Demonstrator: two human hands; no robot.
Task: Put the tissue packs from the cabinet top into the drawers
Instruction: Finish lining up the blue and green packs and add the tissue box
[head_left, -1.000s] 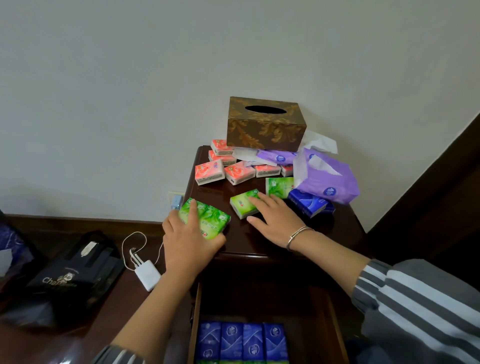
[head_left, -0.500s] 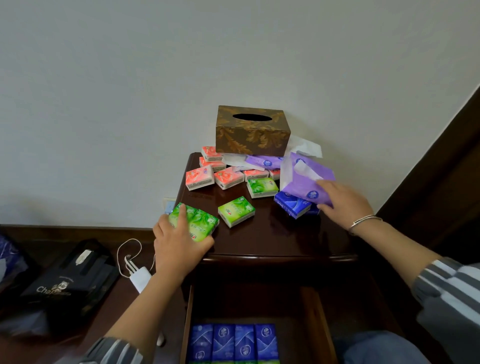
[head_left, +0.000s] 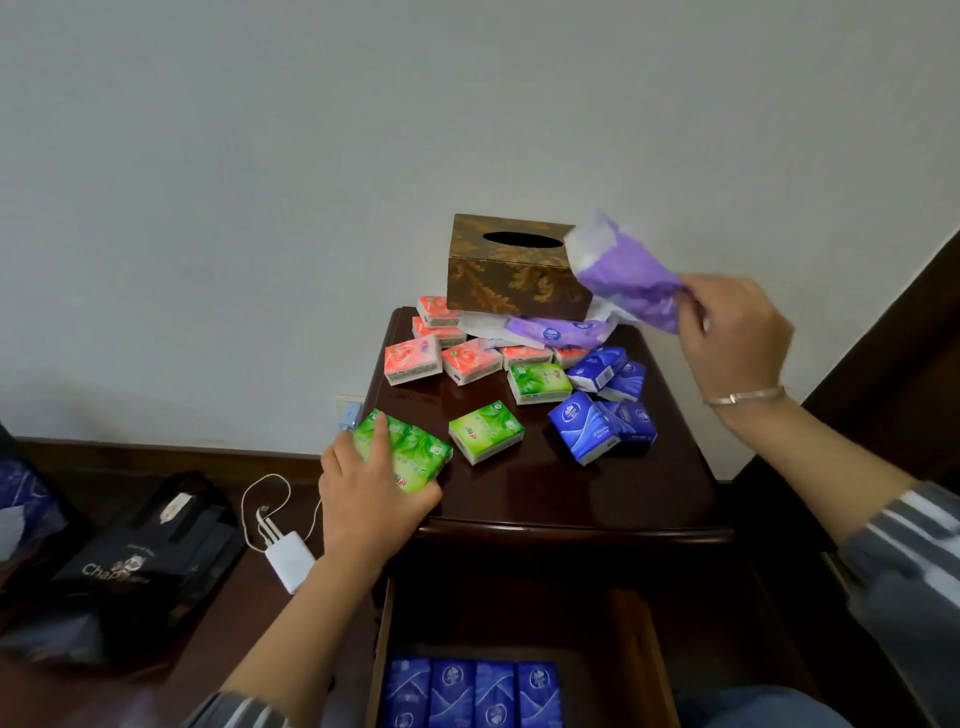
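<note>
On the dark wooden cabinet top lie several small tissue packs: pink ones at the back left, green ones in the middle, blue ones to the right. My left hand lies on a pair of green packs at the front left corner and grips them. My right hand holds a crumpled purple wrapper in the air above the back right of the top. The open drawer below holds a row of blue packs.
A brown patterned tissue box stands at the back against the wall, on another purple wrapper. Left of the cabinet, a lower surface carries a white charger with cable and a black bag. Dark wood panelling runs along the right.
My right hand left the green pack, took the purple wrapper and lifted it off the blue packs, which are now uncovered. My left hand stays on the green packs.
</note>
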